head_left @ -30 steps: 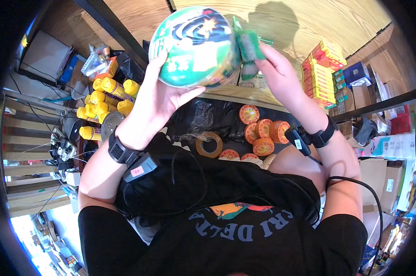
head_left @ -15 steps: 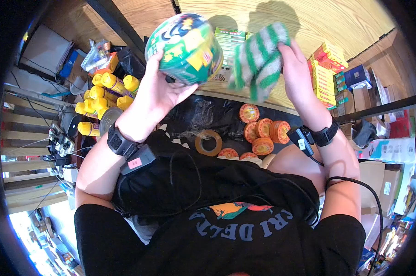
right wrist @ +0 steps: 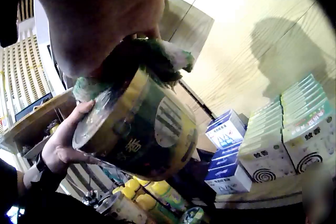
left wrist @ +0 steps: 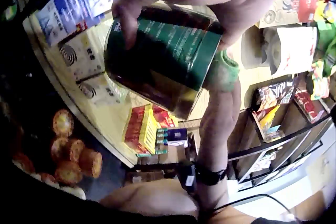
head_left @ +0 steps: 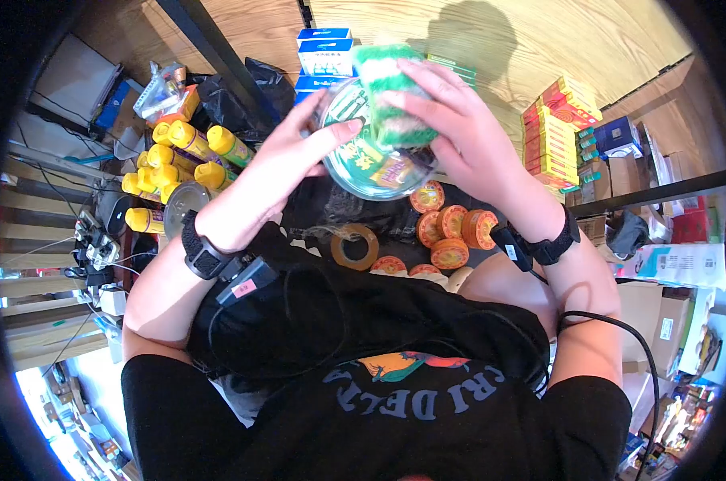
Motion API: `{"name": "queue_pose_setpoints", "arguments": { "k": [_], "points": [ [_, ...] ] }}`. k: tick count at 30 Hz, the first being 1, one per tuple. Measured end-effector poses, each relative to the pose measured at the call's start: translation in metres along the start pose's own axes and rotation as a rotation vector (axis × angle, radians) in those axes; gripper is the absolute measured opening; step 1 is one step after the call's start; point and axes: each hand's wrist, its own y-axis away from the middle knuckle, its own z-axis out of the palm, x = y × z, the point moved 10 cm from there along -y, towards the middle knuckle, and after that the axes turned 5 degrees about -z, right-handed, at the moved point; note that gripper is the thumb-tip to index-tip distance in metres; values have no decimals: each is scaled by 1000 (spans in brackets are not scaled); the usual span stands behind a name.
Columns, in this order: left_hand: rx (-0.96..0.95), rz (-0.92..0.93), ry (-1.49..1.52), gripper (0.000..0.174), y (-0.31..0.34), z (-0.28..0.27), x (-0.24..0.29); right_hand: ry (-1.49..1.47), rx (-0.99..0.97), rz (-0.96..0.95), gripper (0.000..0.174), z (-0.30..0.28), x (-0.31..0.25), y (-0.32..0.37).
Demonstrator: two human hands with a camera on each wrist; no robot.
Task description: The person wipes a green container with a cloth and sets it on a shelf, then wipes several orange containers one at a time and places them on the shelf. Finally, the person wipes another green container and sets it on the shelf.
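My left hand (head_left: 295, 152) grips a round, clear-rimmed tub (head_left: 359, 168) with a green label, its thumb over the near side. Mosquito-coil characters show on the tub's side (right wrist: 157, 124) in the right wrist view. With my right hand (head_left: 471, 120) I hold a fuzzy green-and-white striped cloth (head_left: 379, 76) against the end of the tub. The fingers lie bent over the cloth, hiding part of it and of the tub. In the left wrist view, the dark green side of the tub (left wrist: 163, 50) faces the camera, tilted.
Yellow-capped bottles (head_left: 178, 160) cluster at left. Orange round packs (head_left: 451, 228) and a tape roll (head_left: 355, 246) lie on black plastic below the hands. Blue-and-white boxes (head_left: 327, 56) stand behind the tub, and red-and-yellow boxes (head_left: 554, 136) at right on the wooden shelf.
The cloth was at the tub's right side, then hung apart from it; now it lies against the tub's end. The tub has turned and moved right and down, with the left hand following.
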Motion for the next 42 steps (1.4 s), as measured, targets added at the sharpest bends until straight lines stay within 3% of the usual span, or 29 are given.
{"name": "queue_pose_setpoints", "arguments": {
  "k": [2,3,4,6,9,12,14,16,17,20,21,25,29,30,32,33,34,36,37,38,40,42],
  "points": [
    [69,273,-137,86,0,-8,23,-244,72,168,45,-1,24,10],
    [201,383,-438,84,-4,-25,25,-510,143,583,45,9,63,37],
    [290,565,-790,84,11,-14,49,-703,308,690,44,9,82,50],
    [371,721,-1166,85,33,9,69,-1086,648,888,42,13,120,72],
    [252,744,-1177,88,36,21,70,-861,488,739,44,-2,113,58],
    [145,721,-1213,89,32,29,62,-300,87,80,43,2,32,13],
    [57,646,-1084,88,29,31,57,-225,-27,61,61,9,12,9],
    [82,737,-1085,87,32,32,59,-135,-117,118,78,8,-2,6],
    [96,782,-1084,87,34,33,60,-113,-190,136,103,13,1,8],
    [75,756,-1057,85,35,35,57,-94,-327,164,111,20,-7,15],
    [-16,638,-984,82,32,36,54,-105,-386,194,116,26,-7,19],
    [-103,490,-1069,82,29,38,38,-353,-525,360,109,51,-5,33],
    [-253,308,-819,82,11,27,13,-490,-472,408,98,78,13,50],
    [-337,191,-651,77,11,31,12,-615,-451,492,95,84,22,55],
    [-309,199,-500,66,-7,17,-3,-865,-401,661,89,97,39,67],
    [-299,158,-348,60,-11,9,-5,-847,-357,698,88,97,48,68],
    [-260,173,-336,63,-10,7,5,-960,-280,797,86,97,56,70],
    [-6,336,-294,74,-22,-21,6,-1183,-116,996,81,95,63,74],
    [-24,237,-215,87,-23,-22,2,-1276,-134,976,68,81,46,60],
    [5,143,-86,97,-29,-29,-12,-1346,-81,968,69,78,50,58],
    [-124,-12,167,101,-29,-15,-28,-1484,28,949,70,72,56,52],
    [-249,-84,208,82,-20,12,-28,-1445,80,976,72,70,57,52]
  ]
}}
